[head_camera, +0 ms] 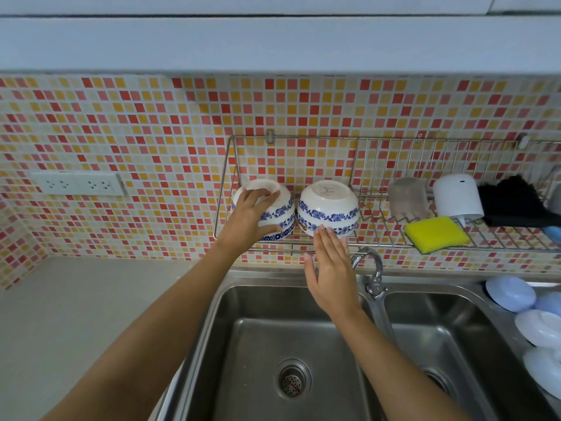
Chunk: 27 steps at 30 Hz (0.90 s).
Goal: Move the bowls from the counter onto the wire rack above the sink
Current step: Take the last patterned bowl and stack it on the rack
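Gripping one upturned bowl [274,208] on the wire rack [379,243], left hand [247,220] beside a second bowl [328,208].

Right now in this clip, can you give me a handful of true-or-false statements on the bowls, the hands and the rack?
1. Two white bowls with blue floral bands sit upside down on the wire rack. True: left bowl, right bowl.
2. The left hand grips the left bowl. True.
3. The right hand is closed around the right bowl. False: it is open and flat, fingertips at the bowl's lower edge.
4. The yellow sponge lies in the steel sink. False: it rests on the rack.
5. The sink's left basin holds dishes. False: only its drain strainer shows.
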Each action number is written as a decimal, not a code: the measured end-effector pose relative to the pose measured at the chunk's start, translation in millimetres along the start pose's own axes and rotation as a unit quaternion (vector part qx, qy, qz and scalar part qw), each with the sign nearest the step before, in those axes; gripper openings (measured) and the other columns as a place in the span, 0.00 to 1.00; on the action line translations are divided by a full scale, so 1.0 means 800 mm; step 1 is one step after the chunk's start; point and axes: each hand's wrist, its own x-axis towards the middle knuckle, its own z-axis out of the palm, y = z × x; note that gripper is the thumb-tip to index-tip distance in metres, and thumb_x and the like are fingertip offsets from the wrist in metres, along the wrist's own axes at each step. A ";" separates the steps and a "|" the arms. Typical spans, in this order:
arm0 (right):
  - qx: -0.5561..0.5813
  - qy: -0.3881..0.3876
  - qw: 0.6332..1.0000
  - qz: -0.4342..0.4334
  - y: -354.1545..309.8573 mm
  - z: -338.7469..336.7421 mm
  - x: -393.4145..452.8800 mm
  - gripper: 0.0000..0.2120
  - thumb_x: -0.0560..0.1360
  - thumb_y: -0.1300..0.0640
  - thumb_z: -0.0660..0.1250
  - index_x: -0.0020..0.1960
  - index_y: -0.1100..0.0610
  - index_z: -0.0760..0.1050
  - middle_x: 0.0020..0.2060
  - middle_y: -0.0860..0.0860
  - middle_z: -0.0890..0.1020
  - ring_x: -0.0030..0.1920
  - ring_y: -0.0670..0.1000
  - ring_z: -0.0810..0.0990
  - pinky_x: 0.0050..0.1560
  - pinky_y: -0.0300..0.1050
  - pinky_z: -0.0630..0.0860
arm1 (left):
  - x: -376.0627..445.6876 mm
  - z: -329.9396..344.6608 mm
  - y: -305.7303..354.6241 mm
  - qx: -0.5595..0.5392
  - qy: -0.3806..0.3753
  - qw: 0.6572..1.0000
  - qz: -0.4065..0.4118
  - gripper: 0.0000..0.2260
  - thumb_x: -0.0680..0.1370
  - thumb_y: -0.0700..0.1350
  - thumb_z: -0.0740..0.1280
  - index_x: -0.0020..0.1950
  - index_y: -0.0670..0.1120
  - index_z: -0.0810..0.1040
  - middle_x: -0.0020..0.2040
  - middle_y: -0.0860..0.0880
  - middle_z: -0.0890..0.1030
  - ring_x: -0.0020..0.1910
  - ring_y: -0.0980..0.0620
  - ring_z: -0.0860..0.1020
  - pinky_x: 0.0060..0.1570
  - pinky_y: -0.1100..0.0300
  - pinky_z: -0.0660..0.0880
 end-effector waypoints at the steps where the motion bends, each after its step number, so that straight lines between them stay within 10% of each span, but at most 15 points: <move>1: 0.005 0.002 1.000 0.004 -0.001 -0.001 0.002 0.25 0.81 0.49 0.56 0.73 0.60 0.67 0.72 0.54 0.70 0.75 0.50 0.64 0.77 0.49 0.51 | -0.002 0.001 0.000 -0.023 0.004 0.999 -0.023 0.35 0.70 0.55 0.74 0.74 0.49 0.65 0.71 0.45 0.68 0.71 0.43 0.61 0.70 0.44 0.62; 7: 0.102 0.045 0.992 0.059 0.001 -0.024 0.039 0.22 0.79 0.51 0.65 0.69 0.61 0.72 0.67 0.58 0.75 0.69 0.56 0.73 0.71 0.54 0.67 | -0.021 0.001 0.003 -0.092 0.085 0.984 -0.126 0.35 0.71 0.58 0.72 0.74 0.50 0.63 0.74 0.44 0.60 0.73 0.46 0.60 0.68 0.51 0.64; 13: 0.028 -0.048 0.995 0.079 0.036 -0.029 0.103 0.29 0.80 0.47 0.62 0.77 0.56 0.60 0.77 0.56 0.59 0.78 0.58 0.55 0.77 0.56 0.53 | -0.016 0.000 -0.004 -0.111 0.071 0.977 -0.165 0.30 0.70 0.57 0.73 0.68 0.49 0.69 0.71 0.45 0.63 0.70 0.46 0.64 0.66 0.53 0.68; 20: 0.015 -0.024 0.996 0.085 0.035 -0.020 0.100 0.25 0.79 0.53 0.64 0.73 0.57 0.65 0.74 0.58 0.67 0.75 0.59 0.61 0.75 0.57 0.61 | -0.004 0.000 -0.009 -0.101 0.008 0.978 -0.184 0.34 0.75 0.57 0.68 0.76 0.48 0.59 0.77 0.48 0.57 0.73 0.45 0.63 0.67 0.46 0.69; 27: -0.047 0.005 0.998 0.032 0.037 -0.019 0.069 0.24 0.76 0.65 0.66 0.70 0.70 0.66 0.68 0.66 0.71 0.69 0.63 0.71 0.64 0.60 0.73 | -0.029 0.014 -0.003 -0.020 -0.018 0.997 -0.071 0.27 0.82 0.55 0.43 0.78 0.45 0.40 0.79 0.47 0.41 0.77 0.52 0.40 0.77 0.49 0.47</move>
